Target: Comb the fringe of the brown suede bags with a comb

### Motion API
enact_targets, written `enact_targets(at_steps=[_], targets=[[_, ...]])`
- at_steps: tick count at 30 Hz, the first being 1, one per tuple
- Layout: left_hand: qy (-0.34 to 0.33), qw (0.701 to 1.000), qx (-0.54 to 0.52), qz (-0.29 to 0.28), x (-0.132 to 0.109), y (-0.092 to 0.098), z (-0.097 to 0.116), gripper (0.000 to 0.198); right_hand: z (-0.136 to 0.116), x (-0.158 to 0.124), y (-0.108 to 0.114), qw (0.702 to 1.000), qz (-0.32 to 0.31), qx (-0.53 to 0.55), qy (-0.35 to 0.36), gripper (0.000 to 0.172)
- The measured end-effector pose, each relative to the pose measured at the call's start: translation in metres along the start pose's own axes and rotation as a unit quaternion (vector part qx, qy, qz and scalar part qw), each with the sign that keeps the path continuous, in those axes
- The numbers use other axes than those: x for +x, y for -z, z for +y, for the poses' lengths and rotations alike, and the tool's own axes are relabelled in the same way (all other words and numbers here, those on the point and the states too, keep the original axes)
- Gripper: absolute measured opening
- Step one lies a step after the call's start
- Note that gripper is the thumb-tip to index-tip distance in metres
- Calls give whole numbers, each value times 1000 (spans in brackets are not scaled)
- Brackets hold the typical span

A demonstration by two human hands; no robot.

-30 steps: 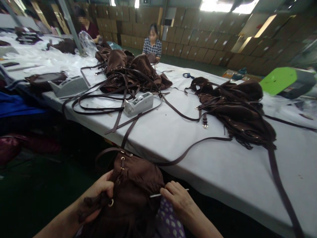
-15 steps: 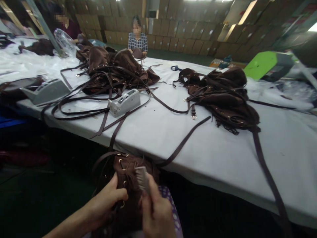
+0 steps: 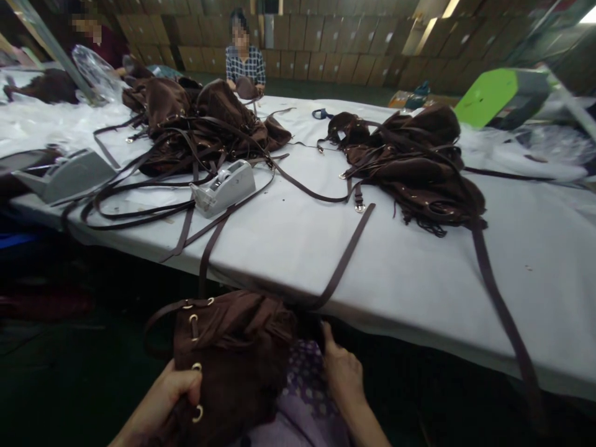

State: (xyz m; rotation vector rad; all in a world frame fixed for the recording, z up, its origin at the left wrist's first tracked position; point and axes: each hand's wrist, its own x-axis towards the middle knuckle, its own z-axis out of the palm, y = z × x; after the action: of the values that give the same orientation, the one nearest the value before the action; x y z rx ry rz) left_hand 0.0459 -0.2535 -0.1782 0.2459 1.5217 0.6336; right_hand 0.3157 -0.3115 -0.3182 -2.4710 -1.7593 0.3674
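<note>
A dark brown drawstring backpack (image 3: 233,354) with gold eyelets rests on my lap, below the table's front edge. My left hand (image 3: 179,388) is closed on its left side, thumb on the front near the eyelets. Off to the right, apart from the bag, my right hand (image 3: 342,366) is held low beside the table edge with fingers curled and index finger stretched forward. The grey comb in its grasp is almost wholly hidden by the fingers and shadow. From the bag, a brown strap (image 3: 347,261) runs up onto the tabletop.
Brown bags with trailing straps lie in a left pile (image 3: 172,124) and a right pile (image 3: 410,161) on the white-covered table (image 3: 288,248). Two grey tape dispensers (image 3: 228,186) stand at left. A green machine (image 3: 487,99) is at back right. Co-workers (image 3: 246,68) sit opposite.
My right hand has moved right with the comb, away from the bag's front. The bag now shows more of its front, and my left hand has shifted slightly left and down with it.
</note>
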Motion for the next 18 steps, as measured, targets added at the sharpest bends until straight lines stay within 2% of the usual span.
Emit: enact_targets(at_steps=[2,4,6,7,8,10,12,13,15,18], targets=[[-16,1000,8,9,0,1,4,25,14,-2,16,985,-22,148,-86,46],[-26,999,26,-8,0,-4,6,25,4,-10,40,938,-38,331,-97,51],[-32,997,50,-48,0,-15,6,28,-30,-21,62,894,-41,446,-22,55],[-37,995,58,-75,-1,-21,5,31,-53,-26,69,891,-39,451,41,54],[-44,992,61,-101,-2,-26,5,36,-77,-30,72,898,-19,423,120,53],[-63,987,64,-132,-3,-31,4,41,-118,-32,68,920,39,289,262,56],[-75,987,63,-131,0,-26,4,36,-140,-26,54,932,99,127,324,61],[-77,988,65,-114,2,-19,4,31,-142,-21,45,939,116,58,318,64],[-78,992,63,-75,7,-3,2,22,-129,-12,30,954,108,-35,279,70],[-66,996,36,-38,12,15,-6,18,-91,-8,12,965,84,-72,240,77]])
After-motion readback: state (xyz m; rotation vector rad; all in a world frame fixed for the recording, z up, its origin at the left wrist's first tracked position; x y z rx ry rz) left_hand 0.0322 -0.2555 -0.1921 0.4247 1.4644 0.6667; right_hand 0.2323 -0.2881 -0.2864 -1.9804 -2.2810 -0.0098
